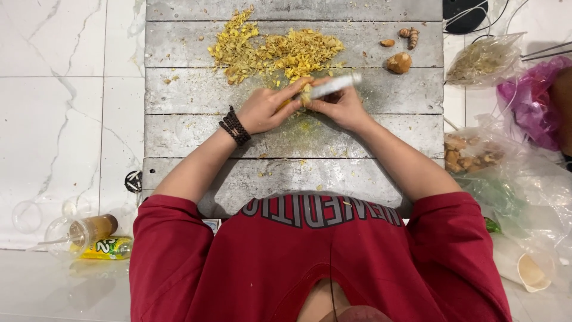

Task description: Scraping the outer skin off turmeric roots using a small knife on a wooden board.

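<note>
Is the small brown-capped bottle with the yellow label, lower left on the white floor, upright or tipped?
Tipped. The brown-capped yellow-label bottle lies on its side on the white marble floor, cap end pointing up-right, beside the grey plank board.

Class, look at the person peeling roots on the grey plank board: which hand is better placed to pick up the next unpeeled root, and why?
Probably the right hand. The unpeeled roots lie on the plank board toward the right, nearer that hand. However, it holds the white-handled tool, while the left hand grips the piece being peeled.
</note>
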